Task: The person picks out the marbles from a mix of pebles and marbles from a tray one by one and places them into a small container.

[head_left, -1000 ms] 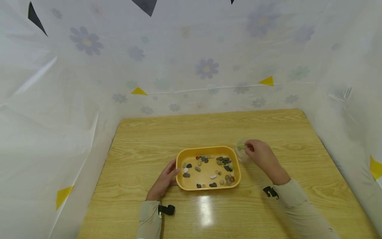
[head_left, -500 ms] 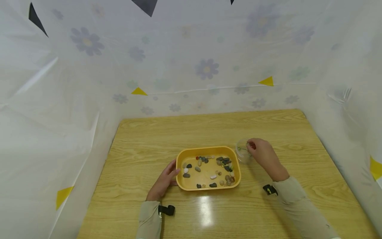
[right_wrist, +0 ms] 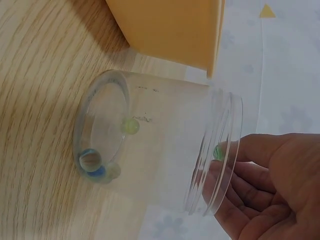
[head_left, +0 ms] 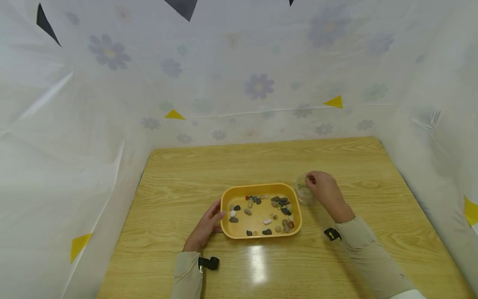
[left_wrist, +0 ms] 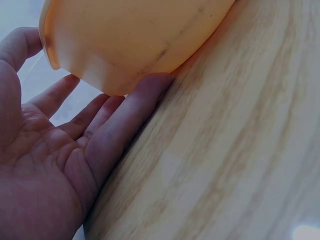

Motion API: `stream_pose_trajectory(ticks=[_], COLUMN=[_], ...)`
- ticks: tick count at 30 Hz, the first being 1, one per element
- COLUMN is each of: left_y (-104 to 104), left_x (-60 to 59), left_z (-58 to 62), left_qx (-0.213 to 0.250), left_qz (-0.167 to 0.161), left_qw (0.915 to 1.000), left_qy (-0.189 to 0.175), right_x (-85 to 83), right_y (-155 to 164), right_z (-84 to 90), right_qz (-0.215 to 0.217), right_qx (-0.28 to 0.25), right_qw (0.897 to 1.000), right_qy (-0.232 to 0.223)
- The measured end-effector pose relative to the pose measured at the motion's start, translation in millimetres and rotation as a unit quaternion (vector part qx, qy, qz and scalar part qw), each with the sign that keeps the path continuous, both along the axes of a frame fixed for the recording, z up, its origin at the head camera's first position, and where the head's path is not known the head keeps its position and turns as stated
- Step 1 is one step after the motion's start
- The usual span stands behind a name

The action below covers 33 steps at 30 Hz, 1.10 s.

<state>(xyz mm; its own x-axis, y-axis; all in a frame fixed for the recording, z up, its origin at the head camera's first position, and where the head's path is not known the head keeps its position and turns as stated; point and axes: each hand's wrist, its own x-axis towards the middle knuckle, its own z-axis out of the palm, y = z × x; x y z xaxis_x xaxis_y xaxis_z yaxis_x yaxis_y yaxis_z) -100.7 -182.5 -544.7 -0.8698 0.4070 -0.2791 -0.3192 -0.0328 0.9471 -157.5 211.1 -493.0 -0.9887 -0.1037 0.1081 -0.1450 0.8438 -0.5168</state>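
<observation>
A yellow plastic tub (head_left: 261, 237) holds many small stones and some marbles. My left hand (head_left: 204, 227) grips its left side, the thumb over the rim and the fingers (left_wrist: 132, 107) against the outer wall. To the tub's right stands a clear plastic jar (right_wrist: 165, 145), upright and without a lid. Several marbles lie on the jar's bottom, one striped (right_wrist: 90, 160) and one yellow-green (right_wrist: 131, 126). At the jar's mouth my right hand (head_left: 326, 192) pinches a green marble (right_wrist: 218, 152) between thumb and finger. That marble is too small to make out in the head view.
A wood-grain table (head_left: 186, 174) bears the tub and jar. White flowered sheeting (head_left: 224, 74) encloses its back and sides, with yellow triangles (head_left: 333, 101) stuck on it. Inside the tub, grey stones (head_left: 267, 231) and a white one (head_left: 267, 221) are scattered.
My right hand has shifted slightly left and away from me over the jar's mouth, its forearm swinging a little left. The left hand, tub and jar stay where they were.
</observation>
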Motion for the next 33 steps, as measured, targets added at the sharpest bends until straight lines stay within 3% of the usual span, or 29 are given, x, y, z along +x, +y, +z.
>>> stream_pose_trajectory(ticks=[9, 16, 18, 25, 33], left_y=[-0.2, -1.1, -0.5, -0.6, -0.8], left_x=[-1.0, -4.7, -4.6, -5.1, -4.3], left_z=[-1.3, -25.0, -26.8, -27.3, -23.3], left_qx=[-0.002, -0.002, -0.005, -0.01, -0.003], left_qz=[0.004, 0.025, 0.03, 0.026, 0.026], left_qw=[1.0, 0.9997, 0.9995, 0.9995, 0.9996], left_qy=[-0.005, -0.001, 0.003, 0.017, -0.005], right_x=[-1.0, -1.0, -1.1, 2.4, 10.8], right_y=[-2.2, -0.8, -0.5, -1.3, -7.9], right_z=[1.1, 0.5, 0.4, 6.7, 15.3], right_qz=[-0.013, -0.019, -0.02, -0.016, 0.004], right_qx=[-0.007, -0.009, -0.006, -0.01, -0.005], right_qw=[1.0, 1.0, 1.0, 1.0, 1.0], right_qy=[-0.01, -0.009, -0.012, 0.0, -0.008])
